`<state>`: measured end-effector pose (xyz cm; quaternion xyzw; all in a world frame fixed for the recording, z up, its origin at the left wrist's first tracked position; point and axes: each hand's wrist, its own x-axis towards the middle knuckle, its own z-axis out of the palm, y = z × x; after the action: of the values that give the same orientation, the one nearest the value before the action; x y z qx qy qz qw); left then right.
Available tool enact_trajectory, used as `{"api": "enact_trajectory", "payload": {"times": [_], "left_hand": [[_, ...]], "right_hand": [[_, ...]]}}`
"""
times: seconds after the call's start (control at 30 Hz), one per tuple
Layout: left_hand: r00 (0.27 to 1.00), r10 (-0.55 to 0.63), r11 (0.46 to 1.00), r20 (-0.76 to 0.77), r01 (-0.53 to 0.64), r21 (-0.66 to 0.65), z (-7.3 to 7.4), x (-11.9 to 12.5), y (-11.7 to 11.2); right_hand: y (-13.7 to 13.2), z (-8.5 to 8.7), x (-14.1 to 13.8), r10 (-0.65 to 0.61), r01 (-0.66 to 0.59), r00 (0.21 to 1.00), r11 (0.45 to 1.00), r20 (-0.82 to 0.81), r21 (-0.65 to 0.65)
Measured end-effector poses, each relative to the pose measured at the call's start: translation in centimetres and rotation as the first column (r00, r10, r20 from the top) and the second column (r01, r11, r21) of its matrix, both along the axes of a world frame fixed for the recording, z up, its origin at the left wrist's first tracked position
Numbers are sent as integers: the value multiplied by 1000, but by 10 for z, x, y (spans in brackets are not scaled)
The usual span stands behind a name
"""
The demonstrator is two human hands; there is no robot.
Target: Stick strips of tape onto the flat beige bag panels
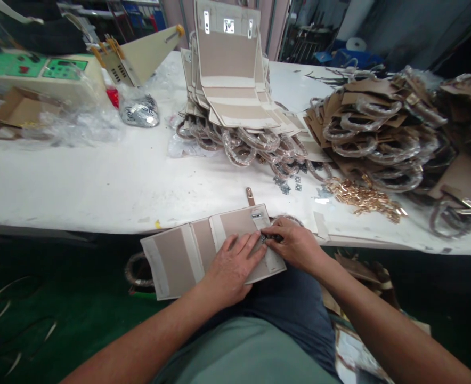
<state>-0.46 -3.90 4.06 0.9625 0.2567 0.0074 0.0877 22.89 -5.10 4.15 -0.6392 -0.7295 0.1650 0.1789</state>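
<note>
Beige bag panel (175,264) is held open across the person's lap, its upper edge lying at the rim of the white table (99,181), and a brown leather tab (250,196) projects from it onto the tabletop. Left hand (231,269) is spread flat, and the panel is pressed down by it. Right hand (295,242) is closed in a pinch on a small dark metal fitting (265,238), set on the panel near a small label (257,215). Fitting of this hardware is judged to be the step in hand; steady pressure on the piece seems called for while the panel is kept flat. Loose gold fittings (363,198) and silver clips (285,186) are scattered beyond, beside plastic-wrapped handles (243,146) and a tall stack of panels (229,53).
</note>
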Motion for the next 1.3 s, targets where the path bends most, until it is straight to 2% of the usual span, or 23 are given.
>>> {"api": "enact_trajectory", "payload": {"times": [0.43,0.6,0.7,0.77,0.83,0.9,1.0,1.07,1.13,1.2,1.3], "left_hand": [[1000,-31,999,-3,31,-14,0,0,5],[999,-32,999,-25,31,-29,0,2,6],[999,-33,999,-31,32,-34,2,4,6],[999,-37,999,-28,36,-36,4,6,7],[999,-44,998,-23,43,-42,7,7,8],[998,-53,997,-21,52,-53,8,8,8],[998,-55,996,-21,54,-75,8,8,9],[998,-54,995,-20,52,-87,8,7,10],[998,-56,994,-13,55,-96,7,7,10],[998,-60,993,-3,60,-103,7,7,10],[998,-66,991,15,67,-118,6,7,11]], "right_hand": [[-7,5,-3,-35,36,999,999,-28,32],[-3,1,3,-13,13,998,1000,-66,-5],[-1,10,8,2,-9,982,999,-190,-38],[1,23,10,-89,70,934,995,-345,-66],[3,39,9,-229,215,813,973,-536,-90],[9,51,4,-272,332,591,940,-759,-78],[24,53,-6,-130,401,196,915,-972,-41],[33,46,-12,-81,406,12,911,-997,-69],[40,37,-15,-77,413,-109,903,-991,-116],[44,28,-14,-80,413,-197,897,-977,-157],[45,21,-13,-76,406,-260,896,-963,-181]]}}
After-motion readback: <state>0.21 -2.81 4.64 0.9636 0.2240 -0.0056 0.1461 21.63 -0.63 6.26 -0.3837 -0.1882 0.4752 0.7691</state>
